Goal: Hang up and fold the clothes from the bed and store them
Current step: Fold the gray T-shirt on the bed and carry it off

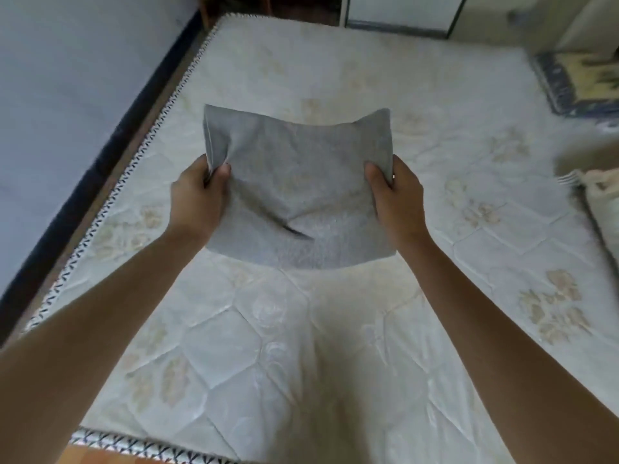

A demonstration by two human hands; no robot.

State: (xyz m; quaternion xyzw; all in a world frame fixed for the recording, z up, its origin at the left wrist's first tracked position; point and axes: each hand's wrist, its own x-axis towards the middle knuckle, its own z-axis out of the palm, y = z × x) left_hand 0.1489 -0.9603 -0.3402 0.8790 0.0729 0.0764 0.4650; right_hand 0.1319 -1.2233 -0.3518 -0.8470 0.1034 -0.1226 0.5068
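Note:
A folded grey garment (298,182), roughly square, is held up over the middle of the bed (301,346). My left hand (197,195) grips its left edge, thumb on top and fingers underneath. My right hand (395,195) grips the right edge the same way. The cloth sags a little between the two hands, with a crease near its lower middle. Its far corners stick up and its near edge hangs free.
The white quilted mattress has a patterned trim along its left edge (134,155), beside a blue-grey wall (67,95). A cream folded cloth (599,192) lies at the right edge. A blue and yellow cushion (582,85) sits far right. A white cabinet (402,11) stands beyond the bed.

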